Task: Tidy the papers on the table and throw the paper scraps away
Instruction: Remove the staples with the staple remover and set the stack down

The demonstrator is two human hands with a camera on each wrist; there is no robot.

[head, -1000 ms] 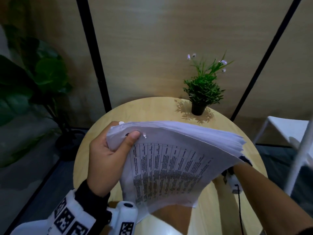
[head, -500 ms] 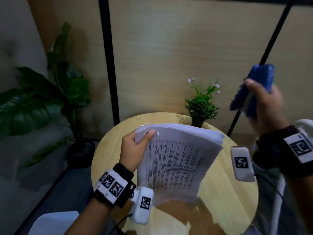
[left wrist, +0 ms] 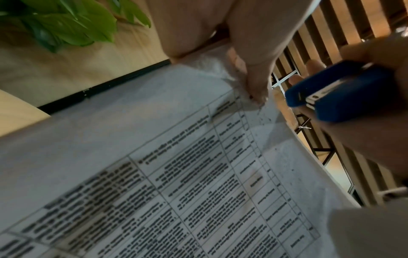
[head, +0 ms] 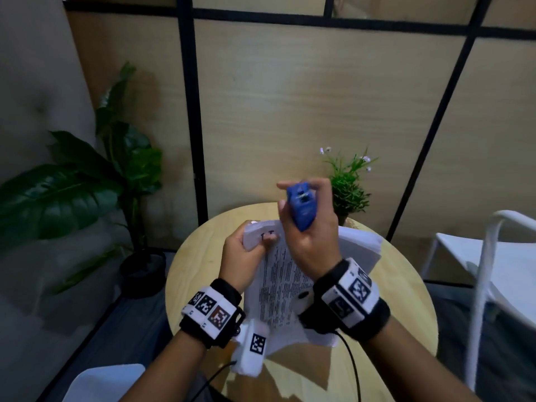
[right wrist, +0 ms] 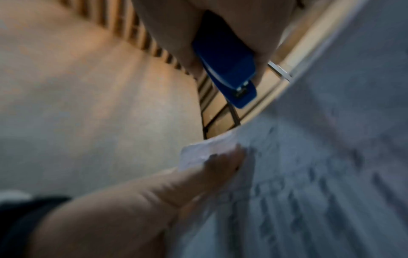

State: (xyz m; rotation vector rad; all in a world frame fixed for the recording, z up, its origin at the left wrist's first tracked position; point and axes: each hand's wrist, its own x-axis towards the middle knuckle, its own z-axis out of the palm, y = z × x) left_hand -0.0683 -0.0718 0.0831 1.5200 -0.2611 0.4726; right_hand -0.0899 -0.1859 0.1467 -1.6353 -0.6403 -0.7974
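Observation:
A thick stack of printed papers [head: 278, 274] is held above the round wooden table [head: 400, 303]. My left hand [head: 246, 253] pinches its upper left corner, thumb on top; the left wrist view shows the thumb on that corner of the papers [left wrist: 154, 174]. My right hand [head: 307, 227] grips a blue stapler [head: 300, 207], nose pointing up, just right of that corner. In the right wrist view the stapler [right wrist: 229, 69] hangs a little above the paper corner [right wrist: 207, 153], apart from it.
A small potted plant [head: 348, 187] stands at the table's far edge. A large leafy plant [head: 87, 187] is on the floor at left, a white chair [head: 487, 262] at right, another white seat [head: 104, 381] at bottom left. A panelled wall stands behind.
My right hand came from beneath the papers, rose at the right with the blue stapler, and now has brought it down beside the held corner. The left hand keeps its pinch.

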